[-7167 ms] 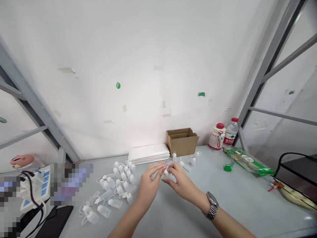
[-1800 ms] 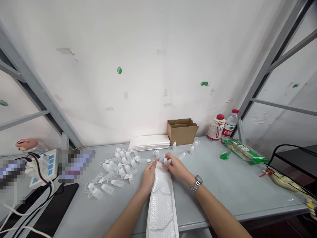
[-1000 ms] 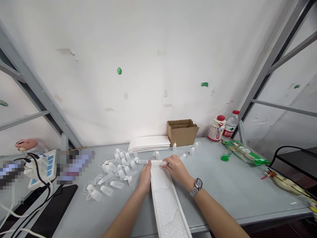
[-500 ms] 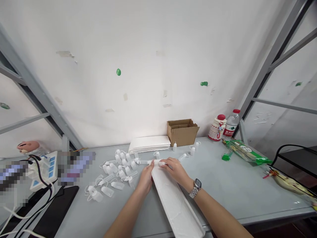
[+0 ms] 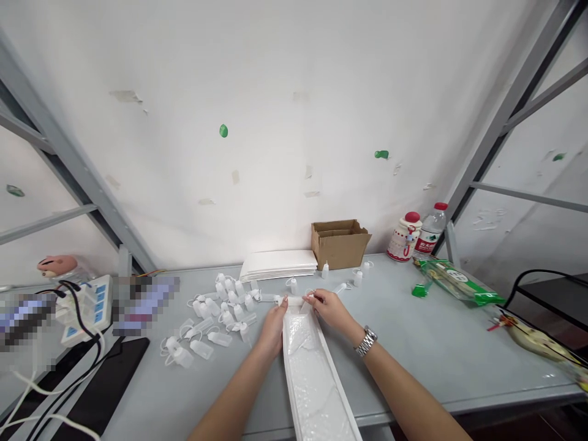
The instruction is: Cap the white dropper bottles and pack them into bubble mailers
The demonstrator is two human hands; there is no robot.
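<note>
A long white bubble mailer (image 5: 316, 380) runs from the middle of the table past its front edge, its far end between my hands. My left hand (image 5: 274, 327) is closed on the far left corner, thumb on top. At the far right corner, the fingertips of my right hand (image 5: 328, 309) are pinched together on the mailer's end. Whether they also hold a thin strip there is too small to tell. Left of the mailer lies a cluster of small translucent squeeze bottles (image 5: 201, 349) with tethered caps. Another small bottle (image 5: 293, 285) stands just beyond my hands.
Against the wall are a stack of white mailers (image 5: 278, 264) and an open cardboard box (image 5: 340, 251). A red-capped water bottle (image 5: 432, 231), a jar (image 5: 404, 237) and a green snack bag (image 5: 459, 283) are at right. A power strip (image 5: 98, 303) with cables lies left.
My right hand has drawn back from lying across the mailer's end to a pinch at its right corner. The mailer has swung slightly left at its near end, showing its bubbled face.
</note>
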